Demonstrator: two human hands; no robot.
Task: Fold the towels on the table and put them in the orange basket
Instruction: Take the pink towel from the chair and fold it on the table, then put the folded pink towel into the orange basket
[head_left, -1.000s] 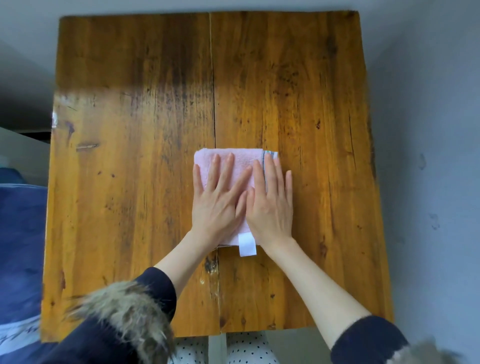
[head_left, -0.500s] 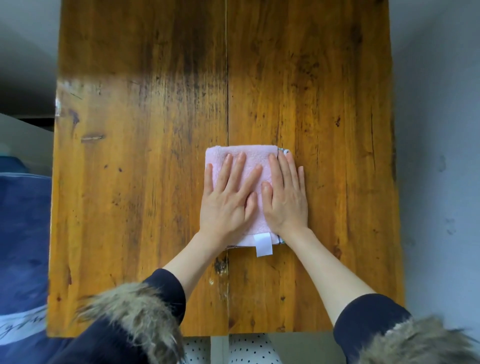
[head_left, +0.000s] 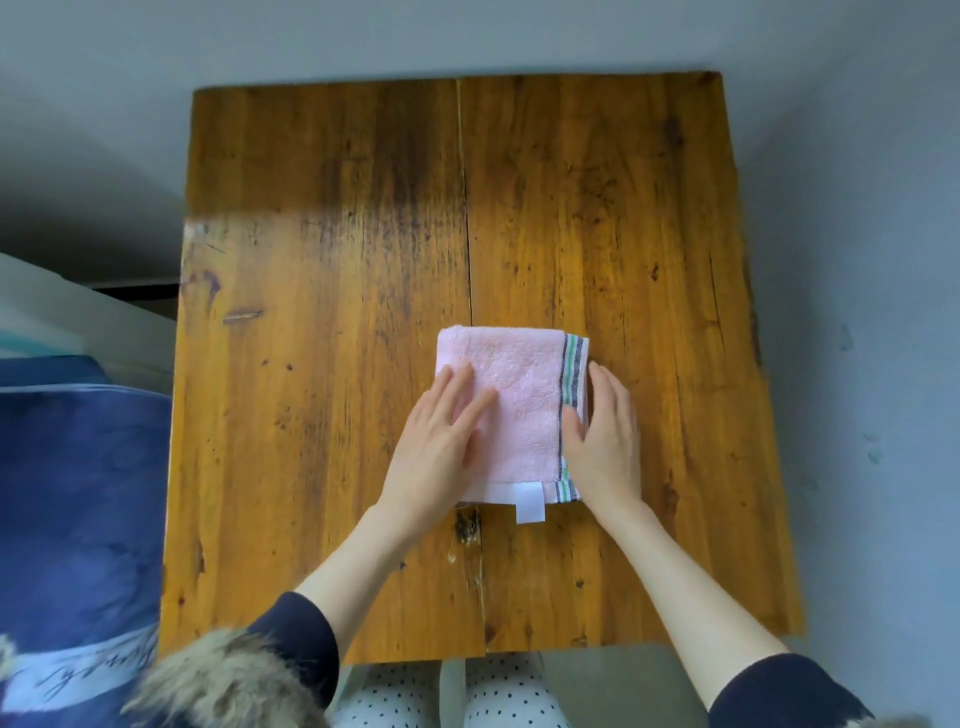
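Note:
A pink towel (head_left: 519, 410), folded into a small square with a grey and green striped band on its right edge and a white tag at its near edge, lies on the wooden table (head_left: 311, 364). My left hand (head_left: 441, 441) rests flat on the towel's left near part, fingers straight. At the towel's right edge sits my right hand (head_left: 605, 441), its thumb on top of the striped band and its fingers along the side. No orange basket is in view.
A blue cloth-covered thing (head_left: 78, 519) stands left of the table. Grey floor surrounds the table at the back and right. My knees in dotted fabric (head_left: 467, 696) show below the table's near edge.
Both hands have slid apart from the towel's middle to its left and right sides, uncovering the centre. The view has pulled back, so the whole table shows.

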